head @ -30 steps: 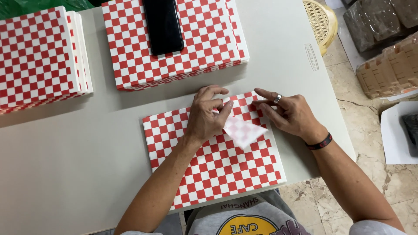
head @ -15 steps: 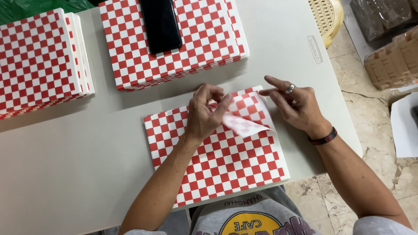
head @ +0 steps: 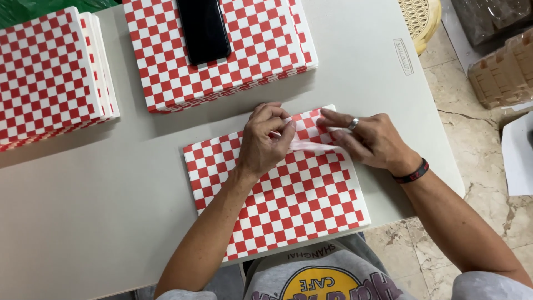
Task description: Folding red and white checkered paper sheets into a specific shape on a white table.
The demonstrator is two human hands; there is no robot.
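Note:
A red-and-white checkered paper sheet (head: 288, 200) lies flat on the grey table (head: 100, 211) in front of me. Its far right corner is folded over into a narrow flap (head: 308, 145), showing the pale underside. My left hand (head: 266, 141) pinches that flap at its left end with curled fingers. My right hand (head: 369, 139), with a ring and a dark wristband, lies flat with fingers stretched over the flap's right end, pressing it down.
A thick stack of the same checkered sheets (head: 261, 50) sits at the far side with a black phone (head: 204, 28) on top. Another stack (head: 50, 78) lies at the far left. Right of the table: tiled floor, a woven stool (head: 422, 16), cardboard trays (head: 502, 69).
The folded corner was raised and loose a second ago; it has been brought down into a flatter, narrower fold. My right hand moved from beside the corner to lie over it.

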